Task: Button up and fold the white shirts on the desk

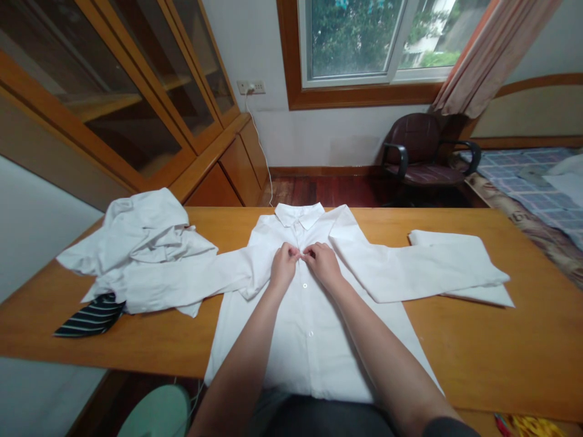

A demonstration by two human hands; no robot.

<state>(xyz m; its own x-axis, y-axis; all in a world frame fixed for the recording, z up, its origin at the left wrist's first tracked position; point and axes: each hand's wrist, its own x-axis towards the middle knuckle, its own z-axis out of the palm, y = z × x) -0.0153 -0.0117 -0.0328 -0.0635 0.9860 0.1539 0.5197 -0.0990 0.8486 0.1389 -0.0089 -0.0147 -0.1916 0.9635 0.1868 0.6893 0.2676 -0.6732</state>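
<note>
A white button-up shirt [314,328] lies flat on the wooden table [478,340], collar away from me and sleeves spread to both sides. My left hand [283,266] and my right hand [322,262] meet at the shirt's front placket, just below the collar. Both hands have their fingers pinched together on the placket at a button. Two more white buttons show lower down the front.
A pile of crumpled white clothes [141,243] sits at the table's left, with a dark striped tie [91,317] under its edge. A folded white garment [455,267] lies under the right sleeve. Beyond the table stand a dark chair [421,155], a wooden cabinet [136,103] and a bed [537,188].
</note>
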